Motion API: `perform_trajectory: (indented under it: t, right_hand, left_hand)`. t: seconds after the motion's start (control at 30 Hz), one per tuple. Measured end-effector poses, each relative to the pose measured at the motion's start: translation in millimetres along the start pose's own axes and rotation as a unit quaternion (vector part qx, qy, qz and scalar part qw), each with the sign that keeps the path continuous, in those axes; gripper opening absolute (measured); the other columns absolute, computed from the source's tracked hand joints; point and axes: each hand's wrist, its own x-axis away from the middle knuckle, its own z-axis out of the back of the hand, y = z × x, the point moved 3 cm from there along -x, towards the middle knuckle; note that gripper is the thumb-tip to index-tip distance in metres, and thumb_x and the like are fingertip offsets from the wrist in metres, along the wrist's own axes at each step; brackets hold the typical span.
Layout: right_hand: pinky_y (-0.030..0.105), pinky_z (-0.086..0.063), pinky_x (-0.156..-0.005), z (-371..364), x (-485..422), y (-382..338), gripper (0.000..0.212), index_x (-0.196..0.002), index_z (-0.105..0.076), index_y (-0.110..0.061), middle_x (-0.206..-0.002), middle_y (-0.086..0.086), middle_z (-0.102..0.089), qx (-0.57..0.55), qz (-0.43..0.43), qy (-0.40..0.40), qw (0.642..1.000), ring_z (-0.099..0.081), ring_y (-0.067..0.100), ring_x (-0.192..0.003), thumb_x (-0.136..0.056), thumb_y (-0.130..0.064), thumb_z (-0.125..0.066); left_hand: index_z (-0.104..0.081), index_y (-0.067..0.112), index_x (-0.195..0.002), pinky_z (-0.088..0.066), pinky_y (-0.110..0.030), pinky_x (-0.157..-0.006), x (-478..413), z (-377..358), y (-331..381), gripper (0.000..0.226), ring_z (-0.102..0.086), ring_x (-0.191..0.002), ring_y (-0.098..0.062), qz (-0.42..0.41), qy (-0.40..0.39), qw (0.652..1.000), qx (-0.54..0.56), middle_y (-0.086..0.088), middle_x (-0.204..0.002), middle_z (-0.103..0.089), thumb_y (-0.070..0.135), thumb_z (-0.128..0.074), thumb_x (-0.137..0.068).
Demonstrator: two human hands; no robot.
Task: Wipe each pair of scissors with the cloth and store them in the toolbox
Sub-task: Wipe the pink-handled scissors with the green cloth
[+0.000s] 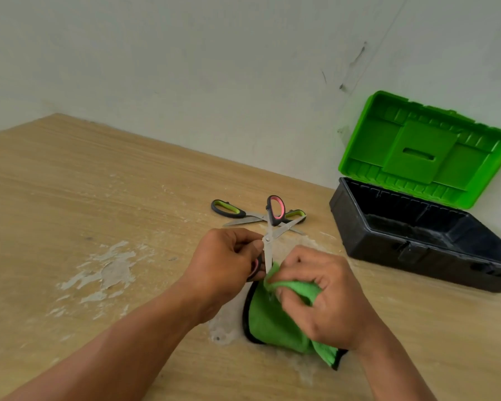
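Right hand (324, 296) pinches cloth (275, 322) — left hand (226, 256) (curled) grips scissors (268, 238).

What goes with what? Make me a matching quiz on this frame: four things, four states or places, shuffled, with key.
1 pink scissors
2 green scissors
3 cloth
4 toolbox

A lying on the table
B lid open
C gripped by the right hand
D held by the left hand

Pairs: 1-D, 2-A, 3-C, 4-B
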Motion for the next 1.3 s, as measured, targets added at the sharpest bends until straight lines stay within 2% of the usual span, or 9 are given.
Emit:
perform_trajectory:
  t: [0.17,0.27,0.4,0.53,0.87,0.97,1.1,1.2,1.3]
  right_hand:
    - [0.025,-0.059,-0.07,11.2,-4.0,11.6,0.018,-0.101,-0.081,-0.01,-0.094,-0.004,-0.073,0.013,-0.057,0.215,0.975,-0.072,0.01,-0.085,-0.086,-0.013,-0.073]
    - [0.02,-0.058,-0.072,-0.1,-3.4,8.4,0.02,-0.105,-0.081,-0.01,-0.095,-0.003,-0.071,0.024,-0.051,0.192,0.98,-0.07,0.009,-0.087,-0.087,-0.015,-0.075]
    - [0.009,-0.051,-0.074,-1.7,-6.3,11.5,0.019,-0.105,-0.082,-0.009,-0.09,-0.003,-0.066,0.094,-0.064,0.219,0.969,-0.066,0.006,-0.082,-0.086,-0.008,-0.079]
    - [0.018,-0.056,-0.077,-6.0,-2.8,8.6,0.022,-0.108,-0.081,-0.01,-0.092,-0.003,-0.066,0.065,-0.035,0.153,0.985,-0.066,0.007,-0.086,-0.087,-0.006,-0.078]
    - [0.023,-0.059,-0.074,-3.1,-5.4,12.8,0.02,-0.108,-0.081,-0.01,-0.092,-0.002,-0.066,0.077,-0.047,0.206,0.974,-0.066,0.007,-0.085,-0.089,-0.007,-0.077]
    - [0.019,-0.057,-0.075,-4.0,-6.9,9.6,0.02,-0.107,-0.081,-0.009,-0.092,-0.002,-0.065,0.094,-0.05,0.223,0.969,-0.064,0.006,-0.084,-0.087,-0.006,-0.077]
    - [0.026,-0.058,-0.071,-9.0,-0.5,8.1,0.021,-0.107,-0.081,-0.011,-0.092,-0.002,-0.066,0.022,-0.007,0.121,0.992,-0.066,0.008,-0.085,-0.087,-0.007,-0.077]
    - [0.027,-0.057,-0.071,-3.7,-1.9,14.9,0.021,-0.107,-0.081,-0.011,-0.091,-0.002,-0.065,0.073,-0.025,0.173,0.982,-0.065,0.007,-0.084,-0.087,-0.005,-0.078]
    - [0.027,-0.056,-0.069,-6.4,0.2,11.6,0.021,-0.107,-0.081,-0.01,-0.092,-0.001,-0.065,0.044,0.0,0.145,0.988,-0.065,0.009,-0.084,-0.088,-0.005,-0.077]
  left_hand:
    - [-0.071,0.007,-0.116,-0.061,-0.029,-0.079,4.9,-7.5,0.7,0.024,-0.076,-0.091,-0.021,0.007,-0.082,0.996,0.042,-0.011,-0.105,-0.077,0.001,-0.062,-0.094]
    - [-0.071,0.015,-0.12,-0.058,-0.032,-0.089,11.9,-12.4,-1.6,0.039,-0.074,-0.1,-0.017,-0.016,-0.129,0.992,-0.003,0.001,-0.108,-0.078,-0.008,-0.062,-0.09]
    - [-0.073,0.016,-0.114,-0.06,-0.03,-0.087,15.0,-15.7,-4.3,0.038,-0.075,-0.094,-0.014,-0.016,-0.102,0.994,-0.025,0.005,-0.102,-0.079,-0.01,-0.064,-0.087]
    - [-0.074,0.02,-0.107,-0.061,-0.029,-0.082,17.7,-15.3,-5.3,0.038,-0.076,-0.087,-0.013,-0.029,-0.077,0.995,-0.053,0.005,-0.094,-0.08,-0.01,-0.067,-0.085]
    - [-0.072,0.03,-0.098,-0.058,-0.016,-0.074,18.0,-18.8,-2.8,0.039,-0.074,-0.085,-0.003,-0.032,-0.062,0.993,-0.092,0.01,-0.089,-0.079,-0.007,-0.069,-0.085]
    - [-0.073,0.026,-0.097,-0.059,-0.019,-0.077,15.2,-18.9,-3.4,0.036,-0.075,-0.086,-0.006,-0.028,-0.055,0.995,-0.078,0.007,-0.09,-0.08,-0.008,-0.07,-0.084]
    - [-0.076,0.016,-0.097,-0.061,-0.035,-0.081,12.4,-12.4,-7.2,0.03,-0.076,-0.089,-0.02,-0.013,-0.049,0.998,-0.044,-0.003,-0.09,-0.079,-0.009,-0.071,-0.082]
    - [-0.075,0.014,-0.094,-0.061,-0.031,-0.076,9.6,-13.0,-7.3,0.03,-0.075,-0.085,-0.021,0.005,-0.043,0.999,-0.03,-0.004,-0.086,-0.079,-0.013,-0.07,-0.081]
    - [-0.075,0.015,-0.098,-0.061,-0.034,-0.078,9.7,-13.7,-9.1,0.031,-0.075,-0.088,-0.023,-0.003,-0.049,0.998,-0.04,-0.006,-0.09,-0.079,-0.011,-0.07,-0.081]
